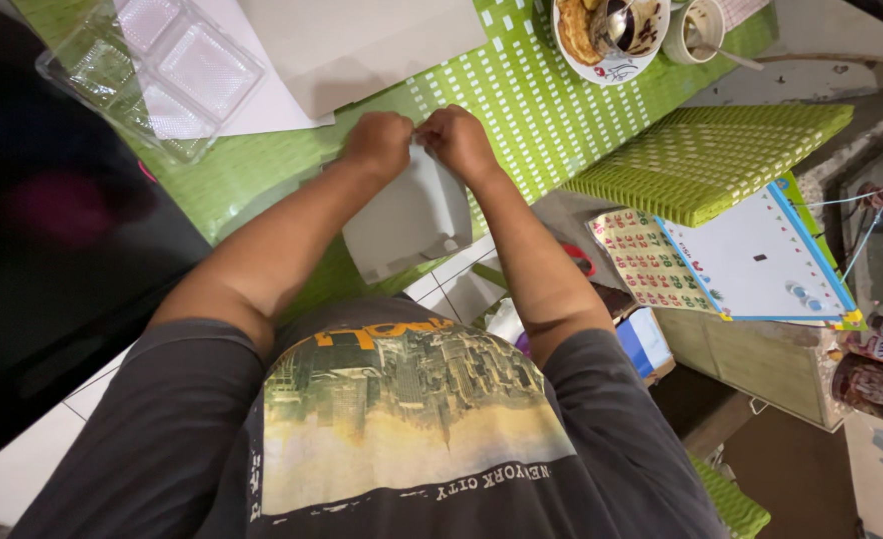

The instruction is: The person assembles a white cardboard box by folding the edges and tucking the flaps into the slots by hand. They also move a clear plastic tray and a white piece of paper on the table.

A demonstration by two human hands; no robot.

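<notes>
We see two hands, one small white paper piece, one clear plastic tray, one plate and one cup. Our left hand (379, 143) and right hand (456, 140) meet near the front edge of the green surface (541, 110). Both sets of fingers are pressed together, pinching the top edge of the paper piece (409, 218). The tray (152, 70) sits at the far left corner; the plate (606, 35) and cup (696, 28) sit at the far right.
</notes>
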